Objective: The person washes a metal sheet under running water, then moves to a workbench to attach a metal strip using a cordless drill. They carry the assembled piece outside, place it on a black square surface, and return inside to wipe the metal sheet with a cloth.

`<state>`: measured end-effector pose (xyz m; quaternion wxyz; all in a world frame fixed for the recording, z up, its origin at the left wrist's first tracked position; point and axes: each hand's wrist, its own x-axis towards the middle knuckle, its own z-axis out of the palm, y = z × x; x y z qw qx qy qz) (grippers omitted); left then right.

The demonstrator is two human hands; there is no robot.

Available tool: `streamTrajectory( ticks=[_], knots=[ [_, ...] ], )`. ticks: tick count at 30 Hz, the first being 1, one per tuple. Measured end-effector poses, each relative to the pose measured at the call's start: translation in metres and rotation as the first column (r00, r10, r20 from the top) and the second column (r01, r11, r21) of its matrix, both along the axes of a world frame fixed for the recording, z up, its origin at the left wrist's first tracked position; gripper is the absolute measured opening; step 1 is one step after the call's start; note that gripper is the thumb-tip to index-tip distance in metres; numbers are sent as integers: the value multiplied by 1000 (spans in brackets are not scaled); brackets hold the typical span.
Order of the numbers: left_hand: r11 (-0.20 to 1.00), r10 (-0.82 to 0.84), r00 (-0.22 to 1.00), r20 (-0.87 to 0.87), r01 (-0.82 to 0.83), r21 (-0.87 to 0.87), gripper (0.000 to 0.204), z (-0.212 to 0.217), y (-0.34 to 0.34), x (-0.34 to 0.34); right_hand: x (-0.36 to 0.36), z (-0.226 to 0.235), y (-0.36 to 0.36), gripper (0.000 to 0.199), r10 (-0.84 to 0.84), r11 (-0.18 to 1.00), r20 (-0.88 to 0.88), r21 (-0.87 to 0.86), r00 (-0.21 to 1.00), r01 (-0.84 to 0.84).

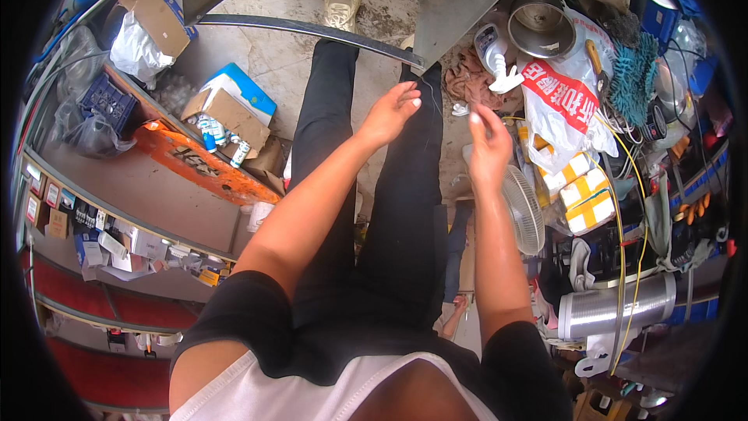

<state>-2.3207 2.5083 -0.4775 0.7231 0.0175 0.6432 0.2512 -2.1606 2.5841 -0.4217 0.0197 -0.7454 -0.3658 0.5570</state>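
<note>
My left hand (389, 114) is raised over my dark trousers (397, 210), its fingers bent together and pointing right. Across a gap, my right hand (491, 146) points upward with thumb and forefinger close together. Whatever either hand pinches is too small to make out. A faint thin strand (433, 97) seems to hang between them, in front of my right leg. Beyond the hands, a narrow metal strip (304, 27) runs crosswise between two grey metal panels, the right one (460, 8) slanting away. A brown rag (467, 78) lies past my right hand.
At right are a white spray bottle (492, 51), a metal pot (541, 25), a red-and-white plastic bag (565, 101), a fan (523, 210) and a wire spool (615, 306). Left stand an open carton (234, 121) and shelves (117, 222). Another person's hand (456, 316) shows low down.
</note>
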Motion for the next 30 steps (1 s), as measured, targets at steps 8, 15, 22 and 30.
streamTrajectory(
  ticks=[8, 15, 22, 30],
  knots=[
    [982, -111, 992, 65, 120, -145, 16, 8, 20, -10, -26, -51, 16, 20, 347, 920, -158, -133, 925, -368],
    [959, -275, 961, -34, 272, -75, 19, 28, 35, -4, -30, -80, -34, 11, -152, 976, -294, -193, 944, 97],
    [662, -643, 535, -548, 748, -47, 19, 31, 34, 13, -49, -91, -64, 18, -678, 713, -391, -555, 622, 428],
    [178, -830, 40, -556, 964, -196, 13, 22, 39, 50, -88, -68, -100, 16, -988, 146, -136, -729, 68, 668]
  ],
)
